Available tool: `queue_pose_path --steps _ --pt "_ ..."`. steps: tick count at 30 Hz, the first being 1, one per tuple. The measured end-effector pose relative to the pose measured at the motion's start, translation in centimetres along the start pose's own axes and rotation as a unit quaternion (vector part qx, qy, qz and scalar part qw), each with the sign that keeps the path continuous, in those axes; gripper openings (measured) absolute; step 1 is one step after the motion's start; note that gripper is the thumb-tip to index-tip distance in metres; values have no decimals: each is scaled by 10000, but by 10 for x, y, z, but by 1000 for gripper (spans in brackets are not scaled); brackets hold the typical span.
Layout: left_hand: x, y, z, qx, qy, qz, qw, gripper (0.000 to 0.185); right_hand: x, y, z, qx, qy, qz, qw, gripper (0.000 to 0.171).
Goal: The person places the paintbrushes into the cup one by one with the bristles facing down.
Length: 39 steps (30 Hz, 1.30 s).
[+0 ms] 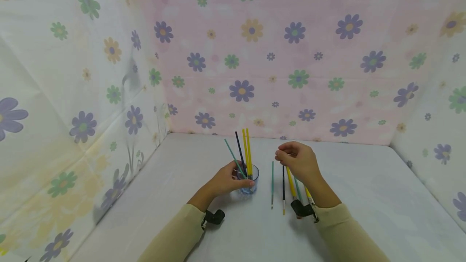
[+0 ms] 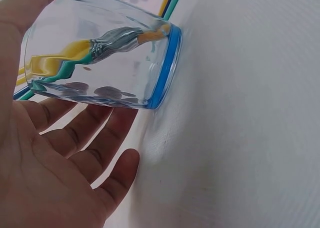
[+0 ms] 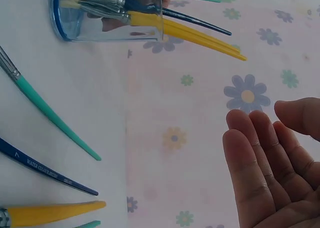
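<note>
My left hand [image 1: 225, 180] holds a clear drinking glass [image 2: 115, 18] with a blue base, thumb on one side and fingers on the other. Several paintbrushes stand in it bristles down: two yellow brushes [image 3: 200, 36], a dark blue brush [image 1: 238, 146] and a green brush [image 1: 230, 150], their handles leaning out over the rim. To the right, my right hand [image 1: 300, 163] is raised above the table with nothing in it, its fingers extended and the thumb apart. Under and beside it lie a green paintbrush [image 1: 272, 183], a dark blue paintbrush [image 3: 45, 167] and a yellow paintbrush [image 3: 55, 214].
Another green brush [image 1: 298, 189] and another yellow brush [image 1: 308, 194] lie partly hidden by the right wrist. The white table [image 1: 247, 233] meets flowered cloth walls [image 1: 269, 72] at the back and sides. A black wrist camera [image 1: 302, 208] sits at the right cuff.
</note>
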<state>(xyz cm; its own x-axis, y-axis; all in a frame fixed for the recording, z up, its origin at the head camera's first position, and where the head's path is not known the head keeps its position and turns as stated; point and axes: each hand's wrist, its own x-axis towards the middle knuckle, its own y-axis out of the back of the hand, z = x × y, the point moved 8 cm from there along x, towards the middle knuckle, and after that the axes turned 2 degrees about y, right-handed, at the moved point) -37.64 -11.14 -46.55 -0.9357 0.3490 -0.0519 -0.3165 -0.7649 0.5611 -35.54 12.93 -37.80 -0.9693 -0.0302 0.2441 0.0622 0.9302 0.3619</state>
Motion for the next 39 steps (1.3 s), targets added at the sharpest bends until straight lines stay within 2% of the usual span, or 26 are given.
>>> queue_pose_path --steps 7,19,28,39 --pt "1 0 0 -43 -79 39 10000 64 -1 15 -1 21 -35 -108 9999 25" --pt "2 4 -6 -56 45 118 9999 66 3 35 7 -246 -79 -136 9996 31" --pt "-3 12 -11 -47 93 240 9997 70 7 50 11 -17 -303 -122 9995 36" --pt "4 7 -7 -154 -55 129 9998 68 6 73 27 -319 -644 -218 9972 36"
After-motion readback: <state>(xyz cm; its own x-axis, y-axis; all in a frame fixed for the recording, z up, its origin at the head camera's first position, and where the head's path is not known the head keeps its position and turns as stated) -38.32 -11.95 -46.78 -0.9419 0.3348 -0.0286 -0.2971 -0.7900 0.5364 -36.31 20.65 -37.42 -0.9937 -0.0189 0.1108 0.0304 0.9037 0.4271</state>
